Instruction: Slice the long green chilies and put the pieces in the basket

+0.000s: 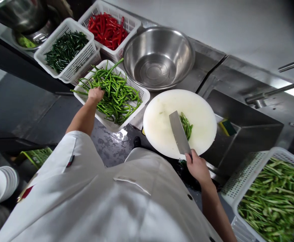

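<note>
My right hand [198, 167] grips the handle of a cleaver [179, 132], whose wide blade lies tilted over a round white cutting board [159, 116]. Just right of the blade sits a small bunch of green chili peppers [186, 126], partly covered by it. Off to the left, my left hand [96, 94] is closed at the near left side of a heap of long green chili peppers [116, 92], its fingertips hidden among them. That heap fills a white plastic basket [143, 95], and some peppers stick out past its rim.
A large steel bowl [159, 55] stands behind the board. Baskets of red chilies [108, 30] and dark green chilies [65, 50] are at back left. Right lie a sink [250, 134] with a sponge [227, 127], a faucet [260, 97] and a basket of cut green pieces [275, 198].
</note>
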Demonstrator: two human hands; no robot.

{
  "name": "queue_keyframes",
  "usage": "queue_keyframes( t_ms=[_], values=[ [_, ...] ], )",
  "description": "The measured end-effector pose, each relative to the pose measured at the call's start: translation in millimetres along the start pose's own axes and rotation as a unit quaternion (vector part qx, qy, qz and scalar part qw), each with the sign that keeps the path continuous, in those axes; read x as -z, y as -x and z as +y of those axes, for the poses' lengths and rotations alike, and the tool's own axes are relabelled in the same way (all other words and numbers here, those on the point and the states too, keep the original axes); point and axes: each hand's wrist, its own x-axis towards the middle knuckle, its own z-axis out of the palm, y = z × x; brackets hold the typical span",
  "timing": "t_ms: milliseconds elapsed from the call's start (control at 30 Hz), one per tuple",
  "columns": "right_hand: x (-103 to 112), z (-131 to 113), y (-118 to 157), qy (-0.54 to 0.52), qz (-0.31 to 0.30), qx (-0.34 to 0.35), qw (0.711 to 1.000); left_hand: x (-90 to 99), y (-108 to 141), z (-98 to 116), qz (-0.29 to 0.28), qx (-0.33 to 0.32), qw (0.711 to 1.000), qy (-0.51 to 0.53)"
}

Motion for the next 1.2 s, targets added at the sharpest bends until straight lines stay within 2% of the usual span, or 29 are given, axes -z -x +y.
queue_keyframes(
  t_ms=[100, 200, 267, 333, 400, 500, 567, 633, 700, 767, 867, 967, 1067, 1200],
  values=[
    [-2.1, 0.9, 0.1, -0.003, -0.001, 0.002, 1.000, 20.3, -2.7, -0.1, 0.043, -0.041, 0.998, -0.022],
    [-3.0, 1.2, -2.3, -0.014, -0.004, 0.001, 1.000, 58.0, 1.8, 6.3, 0.120, -0.118, 0.986, 0.012],
    [-2.3, -1.1, -4.1, -0.020, -0.007, -0.001, 1.000, 80.5, 13.2, 28.1, 0.158, -0.163, 0.973, 0.040],
    [0.9, -5.5, -5.4, -0.020, -0.012, -0.005, 1.000, 88.8, 31.5, 69.9, 0.174, -0.210, 0.960, 0.061],
    [6.7, -10.2, -6.2, -0.015, -0.020, -0.012, 1.000, 78.4, 54.1, 127.8, 0.174, -0.270, 0.944, 0.078],
    [17.6, -11.4, -6.2, -0.023, -0.038, -0.023, 0.999, 38.5, 87.4, 221.1, 0.160, -0.354, 0.918, 0.087],
    [23.6, -6.1, -4.8, -0.033, -0.045, -0.026, 0.998, 8.8, 102.6, 271.1, 0.143, -0.362, 0.915, 0.106],
    [27.4, 2.6, -1.5, -0.035, -0.046, -0.029, 0.998, -14.6, 110.1, 303.8, 0.123, -0.327, 0.929, 0.125],
    [29.3, 11.8, 3.6, -0.032, -0.048, -0.031, 0.998, -29.2, 112.3, 320.0, 0.114, -0.281, 0.943, 0.137],
    [29.8, 18.9, 9.2, -0.031, -0.054, -0.029, 0.998, -36.3, 113.6, 326.3, 0.126, -0.267, 0.944, 0.149],
    [30.1, 23.5, 15.7, -0.029, -0.066, -0.023, 0.997, -41.3, 117.6, 333.3, 0.144, -0.320, 0.921, 0.166],
    [31.1, 22.7, 17.6, -0.027, -0.077, -0.016, 0.997, -48.6, 120.0, 345.6, 0.119, -0.371, 0.904, 0.176],
    [33.6, 19.4, 16.3, -0.012, -0.084, -0.020, 0.996, -57.5, 118.6, 355.3, 0.108, -0.383, 0.899, 0.182],
    [42.9, 15.3, 20.2, 0.014, -0.105, -0.021, 0.994, -64.2, 117.9, 355.7, 0.118, -0.403, 0.887, 0.192]
  ],
)
